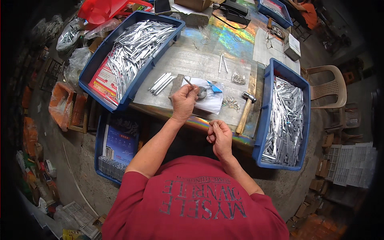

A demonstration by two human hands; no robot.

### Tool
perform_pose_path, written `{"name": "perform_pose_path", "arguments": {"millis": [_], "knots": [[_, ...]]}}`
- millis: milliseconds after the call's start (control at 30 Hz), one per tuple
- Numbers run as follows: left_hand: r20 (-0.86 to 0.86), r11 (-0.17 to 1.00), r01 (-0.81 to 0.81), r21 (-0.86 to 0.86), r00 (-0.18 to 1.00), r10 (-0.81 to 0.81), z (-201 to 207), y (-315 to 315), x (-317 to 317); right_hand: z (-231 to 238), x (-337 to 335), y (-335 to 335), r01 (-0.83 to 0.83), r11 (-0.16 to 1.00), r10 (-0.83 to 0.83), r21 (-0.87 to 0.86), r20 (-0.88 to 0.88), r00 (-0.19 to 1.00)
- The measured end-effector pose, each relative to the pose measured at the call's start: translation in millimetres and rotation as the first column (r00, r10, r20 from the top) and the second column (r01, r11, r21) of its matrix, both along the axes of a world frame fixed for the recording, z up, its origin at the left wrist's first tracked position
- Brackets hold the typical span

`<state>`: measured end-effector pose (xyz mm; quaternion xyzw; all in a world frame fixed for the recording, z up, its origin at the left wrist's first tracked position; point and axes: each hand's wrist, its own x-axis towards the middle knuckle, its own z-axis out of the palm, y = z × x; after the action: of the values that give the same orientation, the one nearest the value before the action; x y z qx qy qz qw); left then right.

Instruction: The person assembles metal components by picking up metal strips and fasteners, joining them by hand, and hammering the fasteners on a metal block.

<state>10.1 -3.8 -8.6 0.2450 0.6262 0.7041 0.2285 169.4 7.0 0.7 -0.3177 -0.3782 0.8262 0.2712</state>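
My left hand [185, 103] is closed on a thin metal strip [189, 83], whose end sticks out above the fingers. It is over the near edge of the table, beside a round grey metal piece [202, 93] on white paper [211, 105]. A small blue scrap [215, 88] lies there too. Lower and to the right, in front of the table edge, my right hand [220, 138] is closed in a pinch; what its fingertips hold, if anything, is too small to make out. A wooden-handled hammer [244, 117] rests right of it, near a small pile of metal bits [232, 103].
Blue trays of metal strips stand left [87, 76] and right [307, 108]. A row of strips [161, 83], two single strips [223, 64] and another small pile [238, 78] lie on the table. A beige chair [338, 86] stands right; another person [309, 15] sits far right.
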Motion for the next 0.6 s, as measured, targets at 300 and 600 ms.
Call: {"name": "perform_pose_path", "arguments": {"millis": [300,600], "knots": [[-0.493,1.000,0.022,-0.004,0.870,-0.021,15,0,-5,4,-7,20,0.034,0.985,-0.038,0.167,0.018,0.999],[-0.626,0.992,0.124,-0.038,0.770,-0.120,16,1,-10,64,-62,67,-0.173,0.294,-0.135,0.940,0.220,0.966]]}}
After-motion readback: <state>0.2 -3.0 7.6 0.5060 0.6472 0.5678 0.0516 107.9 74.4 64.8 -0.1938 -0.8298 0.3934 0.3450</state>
